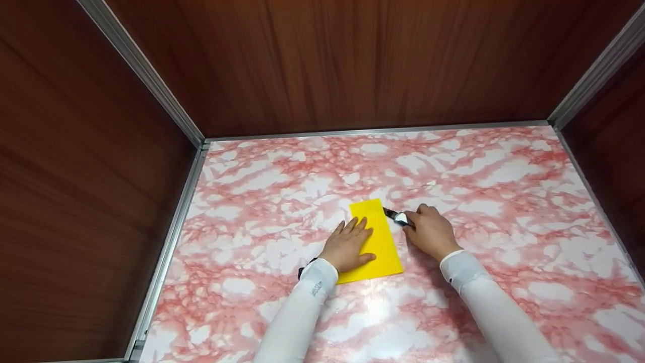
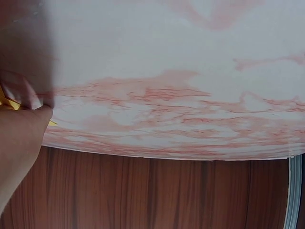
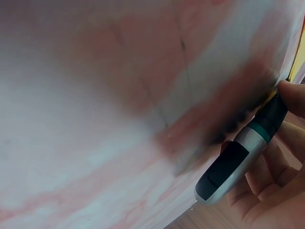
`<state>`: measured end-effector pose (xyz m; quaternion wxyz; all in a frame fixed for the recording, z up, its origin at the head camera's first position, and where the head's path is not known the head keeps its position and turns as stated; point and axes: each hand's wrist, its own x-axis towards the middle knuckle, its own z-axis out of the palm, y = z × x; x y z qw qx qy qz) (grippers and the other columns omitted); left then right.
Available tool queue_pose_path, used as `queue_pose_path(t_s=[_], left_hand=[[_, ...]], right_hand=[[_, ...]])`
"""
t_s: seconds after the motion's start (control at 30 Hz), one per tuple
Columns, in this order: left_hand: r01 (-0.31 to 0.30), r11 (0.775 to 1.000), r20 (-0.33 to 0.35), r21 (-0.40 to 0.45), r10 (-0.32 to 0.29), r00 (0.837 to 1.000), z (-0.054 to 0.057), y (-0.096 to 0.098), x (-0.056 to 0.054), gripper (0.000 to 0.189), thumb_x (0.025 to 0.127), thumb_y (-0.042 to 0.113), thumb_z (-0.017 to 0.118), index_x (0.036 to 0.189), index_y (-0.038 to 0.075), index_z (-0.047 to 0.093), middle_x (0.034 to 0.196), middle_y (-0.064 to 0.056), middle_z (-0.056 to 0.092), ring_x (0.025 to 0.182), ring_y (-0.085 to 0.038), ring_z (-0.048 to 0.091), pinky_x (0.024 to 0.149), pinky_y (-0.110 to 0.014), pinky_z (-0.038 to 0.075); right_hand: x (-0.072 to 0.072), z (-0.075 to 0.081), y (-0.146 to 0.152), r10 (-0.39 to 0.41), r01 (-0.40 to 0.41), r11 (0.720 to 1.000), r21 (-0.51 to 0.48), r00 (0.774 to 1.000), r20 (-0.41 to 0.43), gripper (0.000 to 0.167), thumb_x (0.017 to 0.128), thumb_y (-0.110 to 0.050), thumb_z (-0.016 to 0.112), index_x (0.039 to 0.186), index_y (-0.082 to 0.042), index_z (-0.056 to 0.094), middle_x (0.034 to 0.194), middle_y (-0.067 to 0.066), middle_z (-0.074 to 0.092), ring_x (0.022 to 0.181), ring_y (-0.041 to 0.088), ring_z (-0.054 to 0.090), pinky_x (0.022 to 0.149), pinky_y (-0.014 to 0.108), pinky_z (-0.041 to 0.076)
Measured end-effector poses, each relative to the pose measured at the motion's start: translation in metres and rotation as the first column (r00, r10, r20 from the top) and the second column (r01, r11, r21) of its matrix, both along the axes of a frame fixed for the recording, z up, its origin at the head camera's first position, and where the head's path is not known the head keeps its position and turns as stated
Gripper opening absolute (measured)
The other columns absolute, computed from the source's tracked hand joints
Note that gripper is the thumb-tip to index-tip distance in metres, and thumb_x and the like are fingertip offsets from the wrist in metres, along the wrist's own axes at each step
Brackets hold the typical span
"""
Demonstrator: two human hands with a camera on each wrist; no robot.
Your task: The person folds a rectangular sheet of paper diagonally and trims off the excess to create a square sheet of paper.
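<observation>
A yellow sheet of paper [image 1: 385,247] lies flat, its far end narrower in the head view. Spread over its left part, my left hand [image 1: 347,247] presses it with fingers fanned out and thumb pointing right. Between the thumb and fingers of my right hand [image 1: 433,232] is a thick pen-shaped tool [image 1: 399,218], with a silver body, black front part, black inset and green ring. Its dark front end lies right by the sheet's upper right edge in the head view. In the right wrist view, the tool [image 3: 243,160] rests across the curled fingers, with the thumb tip [image 3: 290,93] at its black part.
Under both hands spreads a red-and-white marbled tabletop [image 1: 242,242]. Dark wood panels [image 1: 322,65] rise at the back and both sides, edged with metal strips [image 1: 169,242]. Both forearms, in white sleeves [image 1: 300,312], reach in from the near edge.
</observation>
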<state>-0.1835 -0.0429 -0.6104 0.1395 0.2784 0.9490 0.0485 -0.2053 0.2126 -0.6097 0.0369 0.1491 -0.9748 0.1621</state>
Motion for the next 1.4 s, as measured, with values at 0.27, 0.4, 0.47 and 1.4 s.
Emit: queue_pose_path(t_s=[0.27,0.4,0.47,1.4], left_hand=[[0.003,1.000,-0.004,0.006,-0.003,1.000,-0.002,0.000,-0.001,0.076,0.100,0.064,0.049,0.162,0.024,0.032,0.171,0.000,0.015,0.157,-0.022,0.011,0.125,-0.044,0.010],[0.002,1.000,0.003,-0.003,-0.002,1.000,-0.001,-0.001,-0.001,0.076,0.101,0.064,0.048,0.163,0.024,0.031,0.171,-0.001,0.014,0.157,-0.022,0.010,0.125,-0.044,0.009],[0.001,1.000,0.004,-0.008,-0.001,1.000,0.000,0.000,-0.001,0.076,0.101,0.064,0.048,0.163,0.024,0.030,0.171,-0.001,0.013,0.157,-0.022,0.009,0.125,-0.045,0.009],[0.015,1.000,0.019,0.026,-0.015,1.000,-0.001,-0.002,0.001,0.077,0.101,0.063,0.047,0.163,0.022,0.029,0.171,-0.001,0.011,0.157,-0.022,0.007,0.125,-0.045,0.007]], right_hand=[[-0.004,-0.001,0.012,-0.074,0.074,0.997,-0.021,0.997,0.005,0.030,0.092,-0.021,0.075,0.117,-0.003,0.074,0.089,0.011,0.053,0.080,0.032,0.052,0.062,0.046,0.047],[-0.005,-0.001,0.018,-0.116,0.116,0.992,-0.041,0.993,0.004,0.023,0.091,-0.020,0.075,0.108,-0.004,0.074,0.087,0.011,0.052,0.078,0.033,0.052,0.060,0.047,0.045],[-0.005,0.000,0.020,-0.123,0.123,0.991,-0.048,0.992,0.004,0.021,0.091,-0.019,0.075,0.106,-0.004,0.073,0.087,0.011,0.051,0.078,0.033,0.052,0.059,0.047,0.045],[0.032,0.008,0.148,-0.383,0.386,0.919,-0.084,0.922,0.048,0.043,0.094,-0.027,0.073,0.125,0.002,0.068,0.100,0.025,0.055,0.087,0.045,0.058,0.067,0.063,0.045]])
